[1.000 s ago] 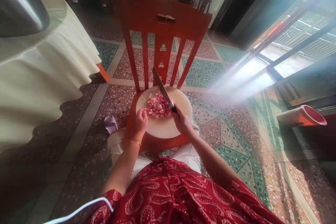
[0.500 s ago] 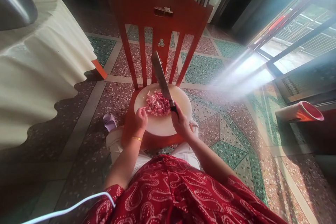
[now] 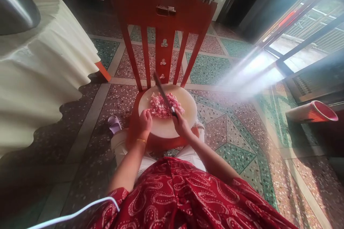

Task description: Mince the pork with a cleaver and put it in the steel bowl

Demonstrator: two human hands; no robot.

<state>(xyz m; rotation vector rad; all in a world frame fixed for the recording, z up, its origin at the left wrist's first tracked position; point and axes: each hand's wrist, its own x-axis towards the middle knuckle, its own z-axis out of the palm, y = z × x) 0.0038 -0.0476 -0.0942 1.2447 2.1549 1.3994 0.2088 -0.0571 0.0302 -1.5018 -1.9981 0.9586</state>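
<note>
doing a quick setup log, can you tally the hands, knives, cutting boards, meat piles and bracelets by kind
Hands: 2 (left hand, right hand)
Knife: 1
Cutting board: 1
Chopped meat pile: 1
Bracelet: 1
Total: 6

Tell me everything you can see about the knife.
The knife has a long, dark grey blade, apparently metal, and a black handle with a shiny band where they meet. The right hand grips the handle. The blade slants away toward the chair back, over the chopped meat; whether it touches the meat is unclear.
</note>
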